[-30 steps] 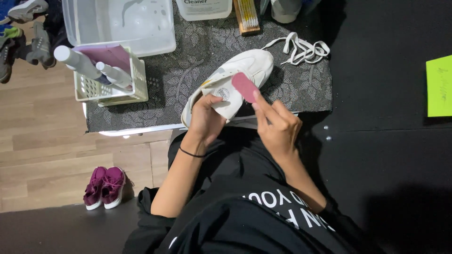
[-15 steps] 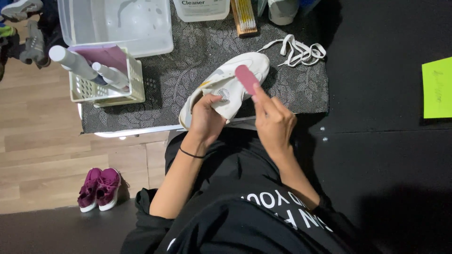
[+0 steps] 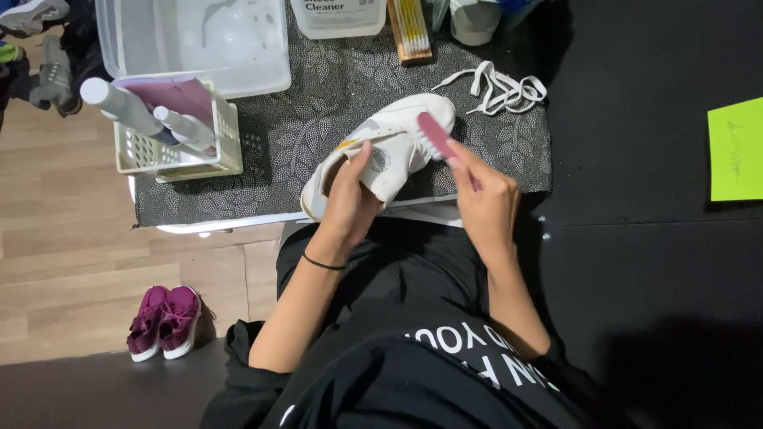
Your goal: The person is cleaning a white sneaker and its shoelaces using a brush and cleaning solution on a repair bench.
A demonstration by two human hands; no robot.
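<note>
white-labelled jug (image 3: pixel 338 14) top centre; green sheet (image 3: pixel 735 149) right; white basket (image 3: pixel 179 147) left

white bottle, white label (image 3: pixel 337 12) | top centre || green sticky note (image 3: pixel 735 149) | right edge

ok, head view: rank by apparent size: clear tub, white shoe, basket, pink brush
1. clear tub, cropped by the frame edge, still largest.
2. white shoe, partly hidden by the left hand.
3. basket, close to the shoe; unsure.
4. pink brush, in the right hand.
</note>
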